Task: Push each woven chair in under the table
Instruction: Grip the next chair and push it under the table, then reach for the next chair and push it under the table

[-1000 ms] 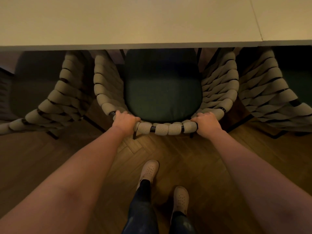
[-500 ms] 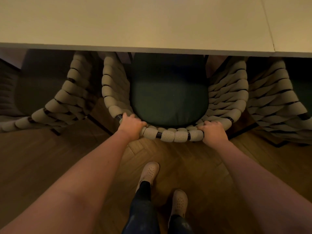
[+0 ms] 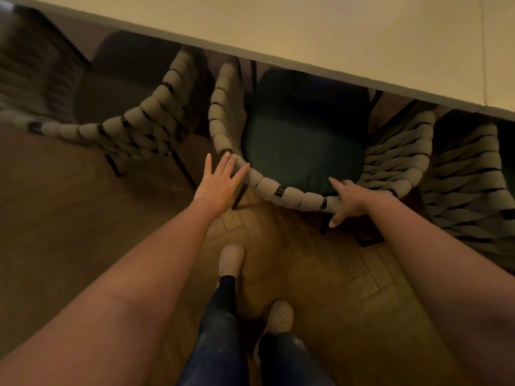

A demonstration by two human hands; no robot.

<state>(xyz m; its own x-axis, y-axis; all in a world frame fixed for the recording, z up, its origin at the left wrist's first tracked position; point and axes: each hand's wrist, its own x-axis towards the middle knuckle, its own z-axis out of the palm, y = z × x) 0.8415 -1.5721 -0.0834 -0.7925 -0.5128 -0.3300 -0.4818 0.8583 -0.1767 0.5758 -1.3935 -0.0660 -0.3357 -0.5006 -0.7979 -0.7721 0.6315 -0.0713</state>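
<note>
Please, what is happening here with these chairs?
A person stands behind the middle woven chair, whose green seat sits partly under the table. The left hand is open, fingertips at the chair's back rim. The right hand rests on that rim, fingers loose. A left neighbour chair and a right neighbour chair flank it.

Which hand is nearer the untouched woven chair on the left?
Left. The left hand is at the rim of the middle chair beside the left chair; the right hand rests on that rim's far end.
</note>
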